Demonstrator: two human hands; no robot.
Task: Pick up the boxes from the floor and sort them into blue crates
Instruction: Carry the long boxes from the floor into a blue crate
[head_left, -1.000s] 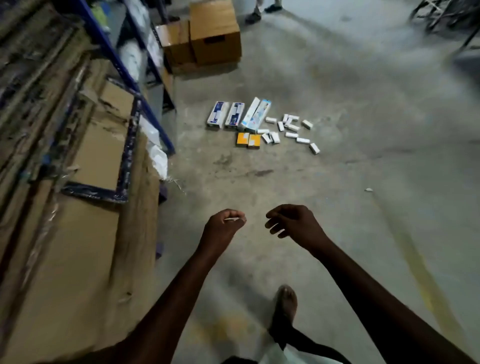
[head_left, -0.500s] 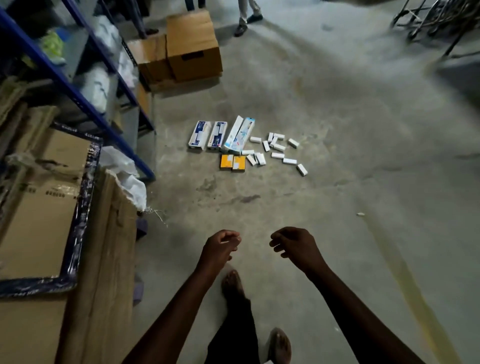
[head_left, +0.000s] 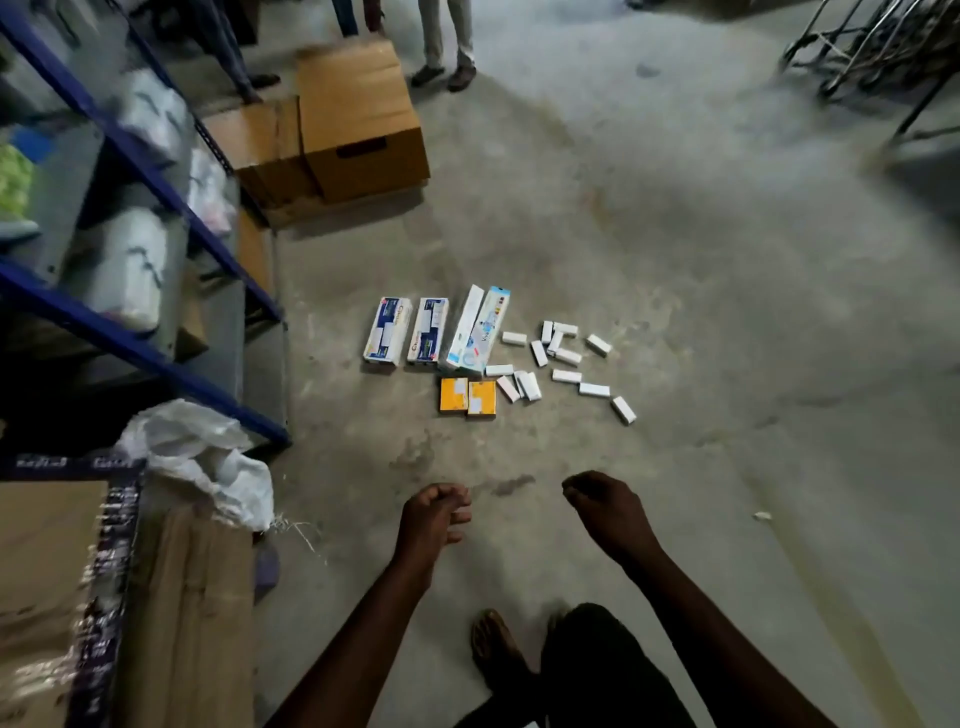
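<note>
Two blue-and-white boxes (head_left: 388, 331) side by side, two long pale boxes (head_left: 478, 330), two orange boxes (head_left: 467, 396), small white boxes (head_left: 566, 358) scattered rightward

Laid out on a concrete floor: two blue-and-white boxes (head_left: 387, 331), two long pale boxes (head_left: 470, 332), two orange boxes (head_left: 453, 395), and about fourteen small white boxes (head_left: 566, 375). A few of these overlap, so that count is approximate. There are also two brown cardboard cartons (head_left: 358, 119), one blue metal shelf rack (head_left: 130, 156) and one crumpled white sack (head_left: 208, 462). Two hands show, the left hand (head_left: 434, 514) and the right hand (head_left: 602, 509), plus one foot (head_left: 493, 649). At least three other people (head_left: 441, 36) appear, legs only.
</note>
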